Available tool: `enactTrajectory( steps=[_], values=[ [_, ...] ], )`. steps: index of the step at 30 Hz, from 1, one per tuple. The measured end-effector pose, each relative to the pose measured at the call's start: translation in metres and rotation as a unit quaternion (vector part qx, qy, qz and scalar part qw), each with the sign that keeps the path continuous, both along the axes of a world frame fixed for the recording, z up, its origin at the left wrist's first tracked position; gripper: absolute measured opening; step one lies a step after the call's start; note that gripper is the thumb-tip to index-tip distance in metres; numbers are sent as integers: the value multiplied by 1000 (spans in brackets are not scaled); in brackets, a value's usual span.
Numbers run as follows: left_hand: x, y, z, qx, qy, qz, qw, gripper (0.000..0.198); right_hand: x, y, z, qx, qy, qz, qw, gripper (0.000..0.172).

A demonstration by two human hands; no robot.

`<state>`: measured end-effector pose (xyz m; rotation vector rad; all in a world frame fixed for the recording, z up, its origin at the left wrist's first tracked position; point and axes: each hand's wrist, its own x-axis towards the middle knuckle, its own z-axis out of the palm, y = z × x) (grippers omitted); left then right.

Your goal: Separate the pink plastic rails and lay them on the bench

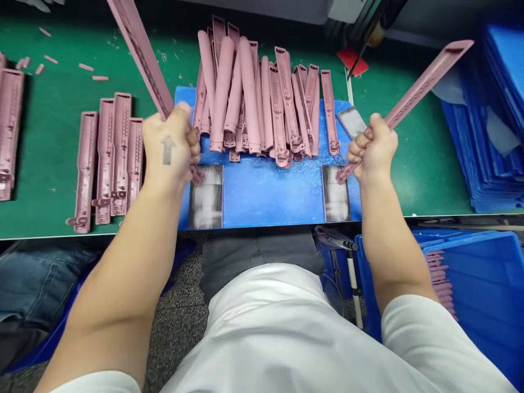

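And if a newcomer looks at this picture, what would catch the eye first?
Probably the long pink piece gripped in the left hand and the similar piece in the right hand, both slanting up and outward. Next may come the heap of pink parts on the blue sheet, between and beyond the hands.

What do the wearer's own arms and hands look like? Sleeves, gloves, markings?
White sleeves, short, ending well above the wrist. Forearms bare, with no watch, band or cable in sight. No gloves on either hand. Left hand: a grey arrow marking on the back, pointing up in the picture. Right hand: no marking visible.
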<state>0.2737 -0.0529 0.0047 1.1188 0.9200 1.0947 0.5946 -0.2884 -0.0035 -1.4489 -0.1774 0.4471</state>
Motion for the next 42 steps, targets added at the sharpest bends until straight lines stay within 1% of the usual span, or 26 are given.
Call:
enactTrajectory(
  steps=[3, 4, 6, 7, 9, 11, 13, 14, 16, 18, 19, 21, 23, 25, 27, 29, 30, 32, 34, 35, 36, 37, 38, 40, 41, 42],
  values=[
    [8, -3, 4, -38, 31, 74, 996, 51, -1, 2, 4, 26, 0, -21, 999, 70],
    [9, -5, 5, -50, 43, 77, 995, 51, -3, 3, 6, 27, 13, -19, 999, 68],
    [8, -7, 6, -70, 63, 51, 994, 53, -8, 4, 11, 29, 37, -24, 999, 63],
    [7, -8, 7, -66, 59, 44, 995, 52, -10, 4, 13, 41, 38, -38, 998, 60],
    [3, -9, 7, -42, 37, 53, 997, 52, -14, 7, 16, 73, 22, -90, 993, 57],
    [1, -9, 8, -36, 35, 46, 998, 53, -16, 11, 16, 67, 11, -90, 994, 61],
    [0, -11, 8, -44, 50, 13, 998, 54, -17, 13, 13, 47, -7, -52, 997, 76],
    [0, -14, 7, -36, 45, 17, 998, 53, -19, 12, 12, 55, -34, -40, 997, 84],
    [-6, -22, 5, 18, 3, 53, 998, 53, -31, 1, 11, 113, -118, -49, 985, 92],
    [-20, -36, -1, 93, -46, 83, 991, 58, -54, -21, 14, 165, -184, -53, 967, 91],
    [-30, -44, -4, 123, -58, 80, 987, 65, -67, -35, 16, 171, -196, -43, 965, 89],
    [-46, -56, -11, 160, -59, 57, 984, 82, -89, -59, 21, 140, -183, -16, 973, 86],
    [-48, -59, -14, 153, -32, 20, 988, 88, -95, -66, 22, 82, -158, 12, 984, 85],
    [-36, -52, -14, 131, -10, -10, 991, 85, -86, -54, 20, 52, -157, 9, 986, 87],
    [-22, -47, -11, 144, -29, 14, 989, 82, -75, -35, 18, 76, -192, -35, 978, 90],
    [-23, -54, -9, 191, -58, 43, 979, 81, -77, -31, 18, 108, -230, -53, 966, 90],
    [-30, -63, -8, 215, -61, 44, 974, 82, -84, -38, 19, 118, -243, -45, 962, 89],
    [-54, -86, -9, 241, -42, 25, 969, 81, -102, -64, 21, 113, -242, 0, 964, 83],
    [-72, -102, -9, 212, -3, -15, 977, 81, -112, -88, 22, 64, -190, 46, 979, 79],
    [-73, -102, -9, 180, 19, -37, 983, 81, -110, -91, 22, 34, -159, 68, 984, 78],
    [-69, -97, -9, 148, 36, -50, 987, 81, -104, -87, 20, 14, -136, 74, 988, 78],
    [-61, -87, -9, 121, 44, -48, 991, 80, -95, -76, 18, 12, -130, 58, 990, 79],
    [-49, -75, -9, 104, 44, -34, 993, 81, -86, -61, 15, 29, -143, 25, 989, 80],
    [-30, -56, -9, 117, 27, 7, 993, 77, -72, -33, 9, 96, -209, -61, 971, 78],
    [-26, -54, -9, 135, 26, 15, 990, 77, -72, -27, 6, 118, -245, -76, 959, 77],
    [-28, -59, -10, 148, 31, 13, 988, 78, -76, -29, 5, 123, -275, -68, 951, 76]
  ],
)
